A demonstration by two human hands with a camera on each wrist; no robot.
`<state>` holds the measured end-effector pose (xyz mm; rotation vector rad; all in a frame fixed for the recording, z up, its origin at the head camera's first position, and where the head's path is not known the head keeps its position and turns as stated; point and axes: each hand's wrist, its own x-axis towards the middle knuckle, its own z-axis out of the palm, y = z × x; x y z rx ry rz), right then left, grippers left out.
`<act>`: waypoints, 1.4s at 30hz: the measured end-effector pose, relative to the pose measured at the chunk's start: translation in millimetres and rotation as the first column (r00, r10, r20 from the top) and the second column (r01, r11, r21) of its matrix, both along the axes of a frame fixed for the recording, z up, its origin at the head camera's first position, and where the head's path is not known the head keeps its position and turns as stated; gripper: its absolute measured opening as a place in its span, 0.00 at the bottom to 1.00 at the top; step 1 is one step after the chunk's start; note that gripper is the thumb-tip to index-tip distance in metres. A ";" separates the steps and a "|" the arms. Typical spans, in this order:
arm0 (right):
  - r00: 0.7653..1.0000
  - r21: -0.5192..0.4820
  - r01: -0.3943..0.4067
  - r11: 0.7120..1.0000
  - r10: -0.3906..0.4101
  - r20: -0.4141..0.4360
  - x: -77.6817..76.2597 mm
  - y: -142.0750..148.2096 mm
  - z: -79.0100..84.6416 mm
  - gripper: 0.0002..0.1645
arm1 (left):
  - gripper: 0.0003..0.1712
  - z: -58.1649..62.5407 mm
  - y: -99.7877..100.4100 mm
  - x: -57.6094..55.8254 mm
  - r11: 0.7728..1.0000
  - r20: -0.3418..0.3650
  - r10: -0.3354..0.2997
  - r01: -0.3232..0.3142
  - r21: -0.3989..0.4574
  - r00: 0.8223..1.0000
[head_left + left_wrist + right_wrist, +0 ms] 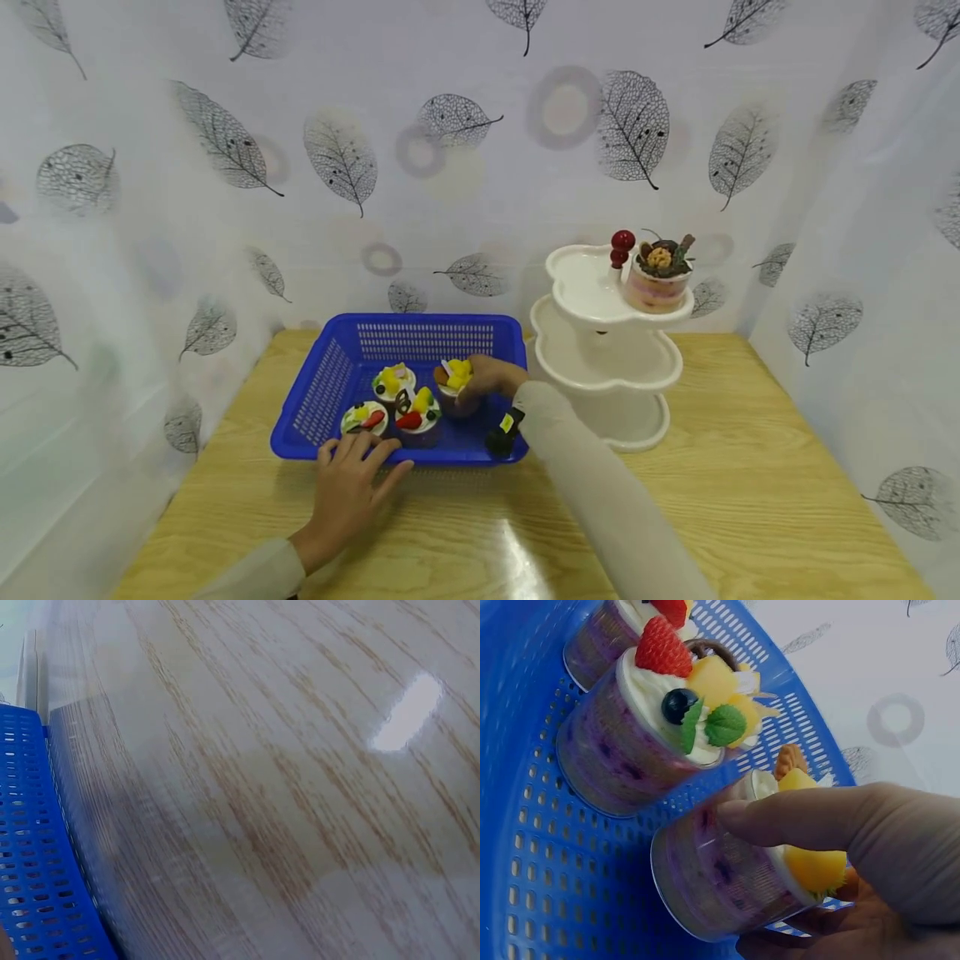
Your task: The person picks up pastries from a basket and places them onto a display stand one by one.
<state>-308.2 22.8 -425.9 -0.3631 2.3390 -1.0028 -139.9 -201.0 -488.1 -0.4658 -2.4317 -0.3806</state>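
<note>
My right hand [487,379] reaches into the blue basket [397,320] and grips a clear dessert cup [712,877] topped with yellow fruit and a biscuit. In the right wrist view the thumb [802,817] lies across the cup's upper side, and the other fingers come round from beneath. The cup leans, its base close over the perforated floor. Beside it stands a second cup [622,742] with a strawberry, a blueberry and mint leaves on cream. Two more fruit-topped cups sit to the left. My left hand [348,492] rests on the front rim, thumb spread outward.
Right of the basket stands a white three-tier stand [607,358] with a red knob [622,242]. Its top tier holds a dessert cup [657,283] with chocolate and nut topping. Everything stands on a wooden table [750,467], backed by a leaf-patterned curtain [465,183].
</note>
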 end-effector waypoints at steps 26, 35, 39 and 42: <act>0.987 -0.259 0.019 0.966 -0.059 -0.147 29.6 35.1 56.9 0.40 | 0.20 1.4 1.4 0.6 0.999 -0.004 -0.016 0.016 0.027 1.000; 0.975 -0.427 0.063 0.902 -0.147 -0.165 48.3 55.9 65.4 0.39 | 0.19 4.0 1.8 1.4 1.000 0.000 -0.009 0.009 0.014 1.000; 0.966 -0.477 0.073 0.876 -0.182 -0.186 57.7 63.1 65.6 0.41 | 0.19 3.6 1.4 1.3 1.000 -0.005 -0.007 0.008 0.016 1.000; 0.954 -0.514 0.117 0.850 -0.240 -0.180 64.3 69.1 64.6 0.44 | 0.20 2.3 1.1 1.3 1.000 -0.008 -0.005 0.005 0.014 1.000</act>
